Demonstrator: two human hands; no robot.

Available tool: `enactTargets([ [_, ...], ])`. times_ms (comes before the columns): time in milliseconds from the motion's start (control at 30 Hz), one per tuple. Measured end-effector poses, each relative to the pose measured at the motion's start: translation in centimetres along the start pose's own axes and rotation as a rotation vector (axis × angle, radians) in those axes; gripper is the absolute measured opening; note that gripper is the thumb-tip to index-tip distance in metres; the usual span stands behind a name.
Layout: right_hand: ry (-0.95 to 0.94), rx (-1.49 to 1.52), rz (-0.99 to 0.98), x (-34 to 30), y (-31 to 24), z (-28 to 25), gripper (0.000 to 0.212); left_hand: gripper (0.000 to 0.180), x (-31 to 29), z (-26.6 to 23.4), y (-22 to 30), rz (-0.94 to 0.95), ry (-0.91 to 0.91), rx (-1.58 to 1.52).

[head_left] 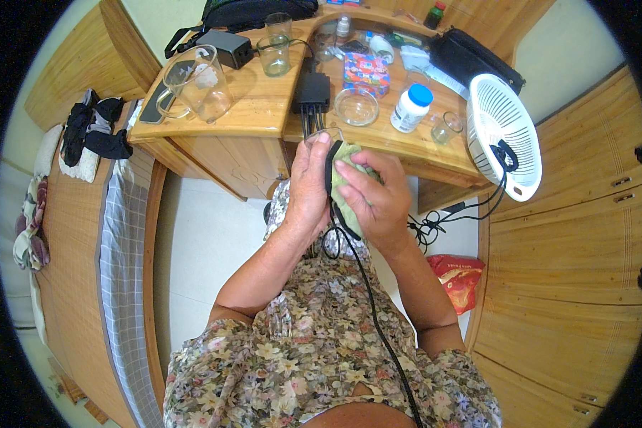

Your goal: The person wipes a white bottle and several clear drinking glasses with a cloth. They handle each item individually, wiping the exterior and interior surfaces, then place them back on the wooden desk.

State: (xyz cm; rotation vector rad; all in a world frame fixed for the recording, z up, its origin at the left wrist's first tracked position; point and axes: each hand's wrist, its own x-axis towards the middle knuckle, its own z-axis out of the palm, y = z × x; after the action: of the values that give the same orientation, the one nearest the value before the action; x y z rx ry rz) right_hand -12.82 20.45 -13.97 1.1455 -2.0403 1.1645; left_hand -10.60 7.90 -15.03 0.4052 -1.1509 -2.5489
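Note:
My left hand [310, 182] is closed round a clear glass-like vessel whose curved rim [338, 131] shows just above the fingers; the rest of it is hidden. My right hand [379, 187] grips a light green cloth [344, 153] with a dark edge, its fingers pressing the cloth toward the left hand. Both hands meet in front of the desk's edge, above my lap. A black cord [367, 285] passes below the hands and runs down over my flowered clothing.
On the wooden desk [257, 114] stand a glass pitcher [217, 96], drinking glasses [273, 57], a glass bowl [357, 107], a blue-lidded white bottle [411, 110] and a small glass [446, 128]. A white basket [503, 132] leans at the right edge. Tangled cables [431, 227] hang below it.

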Motion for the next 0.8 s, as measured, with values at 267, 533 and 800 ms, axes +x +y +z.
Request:
enactTargets([
  [267, -0.016, 0.101, 0.207, 0.2, 0.2, -0.2, 0.030, 0.048, -0.2, -0.2, 0.1, -0.099, 0.039, 0.013],
  [533, -0.021, 0.178, 0.174, -0.1, 0.6, 0.0, 0.038, 0.034, -0.3, -0.6, -0.2, 0.038, -0.038, 0.106],
  [800, -0.102, -0.006, 0.054, -0.5, -0.3, 0.1, 0.032, 0.031, -0.2, -0.2, 0.3, -0.045, 0.035, -0.019],
])
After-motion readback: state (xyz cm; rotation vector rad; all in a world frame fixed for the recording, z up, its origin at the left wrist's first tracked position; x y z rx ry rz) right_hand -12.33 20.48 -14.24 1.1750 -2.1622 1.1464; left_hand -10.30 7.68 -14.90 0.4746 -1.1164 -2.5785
